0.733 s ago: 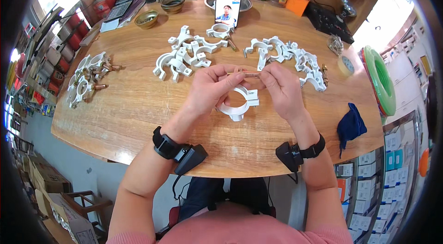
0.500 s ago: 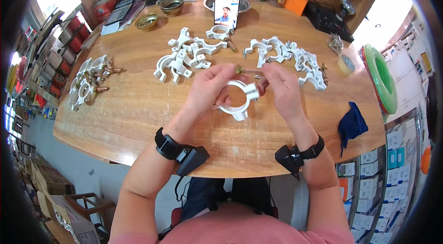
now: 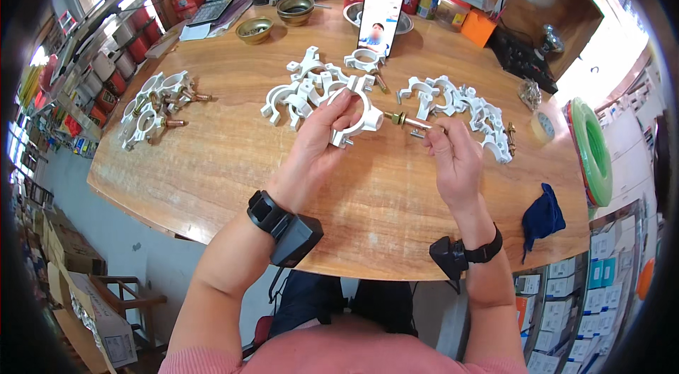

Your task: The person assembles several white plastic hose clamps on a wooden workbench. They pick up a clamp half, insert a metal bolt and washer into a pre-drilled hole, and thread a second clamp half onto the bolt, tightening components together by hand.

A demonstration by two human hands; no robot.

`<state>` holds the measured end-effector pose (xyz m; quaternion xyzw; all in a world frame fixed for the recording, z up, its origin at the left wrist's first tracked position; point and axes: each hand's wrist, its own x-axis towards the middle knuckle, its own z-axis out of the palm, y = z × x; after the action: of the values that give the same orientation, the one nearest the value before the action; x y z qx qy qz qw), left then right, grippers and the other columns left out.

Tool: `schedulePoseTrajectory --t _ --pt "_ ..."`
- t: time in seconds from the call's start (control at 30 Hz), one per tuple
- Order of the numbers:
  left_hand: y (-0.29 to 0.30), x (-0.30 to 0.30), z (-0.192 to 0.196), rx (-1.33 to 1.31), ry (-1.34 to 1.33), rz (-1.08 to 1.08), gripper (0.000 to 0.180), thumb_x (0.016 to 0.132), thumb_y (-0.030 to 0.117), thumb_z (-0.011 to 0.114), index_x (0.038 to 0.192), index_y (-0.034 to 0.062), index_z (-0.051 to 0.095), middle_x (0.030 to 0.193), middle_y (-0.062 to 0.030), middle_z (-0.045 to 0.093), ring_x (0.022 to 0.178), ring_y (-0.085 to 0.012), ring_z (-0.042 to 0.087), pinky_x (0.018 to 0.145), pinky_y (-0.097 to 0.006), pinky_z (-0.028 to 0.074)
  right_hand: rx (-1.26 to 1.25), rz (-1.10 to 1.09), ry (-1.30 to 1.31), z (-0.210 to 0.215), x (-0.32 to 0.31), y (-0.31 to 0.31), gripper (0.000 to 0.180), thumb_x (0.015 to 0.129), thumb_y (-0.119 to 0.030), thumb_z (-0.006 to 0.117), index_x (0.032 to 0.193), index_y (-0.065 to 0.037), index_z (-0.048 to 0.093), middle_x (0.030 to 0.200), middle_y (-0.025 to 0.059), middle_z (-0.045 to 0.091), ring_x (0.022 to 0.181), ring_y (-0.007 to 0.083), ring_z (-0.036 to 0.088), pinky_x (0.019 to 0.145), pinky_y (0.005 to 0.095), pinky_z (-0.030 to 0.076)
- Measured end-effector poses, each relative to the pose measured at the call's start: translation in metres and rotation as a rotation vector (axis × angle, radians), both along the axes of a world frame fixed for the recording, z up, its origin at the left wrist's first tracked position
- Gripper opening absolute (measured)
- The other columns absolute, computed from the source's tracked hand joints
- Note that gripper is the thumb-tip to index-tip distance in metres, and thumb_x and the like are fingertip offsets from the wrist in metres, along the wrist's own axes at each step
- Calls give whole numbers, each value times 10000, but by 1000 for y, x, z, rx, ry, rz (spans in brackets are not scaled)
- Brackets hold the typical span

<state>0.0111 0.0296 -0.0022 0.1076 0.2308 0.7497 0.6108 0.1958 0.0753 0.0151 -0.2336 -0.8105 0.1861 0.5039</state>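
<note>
Behind the hands lies a big round wooden table [image 3: 233, 162] in a crowded workshop, with shelves of boxes along both sides. The left hand [image 3: 322, 137] is closed around a white plastic pipe clamp with a ring shape [image 3: 359, 113] and holds it a little above the table, thumb on top and fingers under the ring. The right hand [image 3: 453, 158] pinches with its fingertips a short brass-coloured bolt with a nut on it [image 3: 410, 121], and the rest of this hand is loosely curled. The tip of the bolt points at the side ear of the clamp and looks to be just touching it, but I cannot tell if it is already in the hole.

Some risks, as I judge them: the bolt is held only at its far end, so it may tilt and enter the hole crooked, or slip out and roll over the table. The nut may also turn loose and fall. If the left hand presses too strongly, the ring may close and the holes will not line up.

Near the hands lie a heap of loose white clamp halves [image 3: 300, 91], more white clamps beside the right hand [image 3: 467, 108], finished clamps with bolts at the left [image 3: 152, 108] and a standing smartphone [image 3: 380, 22].
</note>
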Motion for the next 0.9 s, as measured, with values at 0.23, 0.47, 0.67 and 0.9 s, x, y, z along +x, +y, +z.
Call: schedulePoseTrajectory --t 0.23,0.47,0.67,0.9 --pt "3 -2 -8 -18 142 80 246 847 172 502 1047 30 487 1033 -111 558 870 -158 575 630 -231 498 115 -14 -98 2 -4 -2 129 788 -158 571 774 -36 532 586 88 505 499 241 477 449 319 357" --pt "-6 0 7 28 131 -205 290 863 168 437 1108 14 454 1058 -116 546 956 -191 547 707 -265 509 106 6 -95 5 -2 -2 115 767 -120 587 830 -32 548 629 92 527 532 240 502 473 313 379" --pt "-8 -5 12 12 105 -130 333 855 154 445 1147 -3 424 1094 -130 525 981 -213 537 730 -291 516 121 64 -37 2 -6 1 155 746 -43 596 889 -4 551 719 111 554 583 217 539 516 285 414" --pt "-6 -13 7 13 242 -258 262 848 107 457 1082 -12 466 1042 -156 546 922 -214 569 691 -242 521 -380 189 145 -10 -8 5 131 782 -31 567 901 24 555 727 64 575 620 108 546 540 228 433"
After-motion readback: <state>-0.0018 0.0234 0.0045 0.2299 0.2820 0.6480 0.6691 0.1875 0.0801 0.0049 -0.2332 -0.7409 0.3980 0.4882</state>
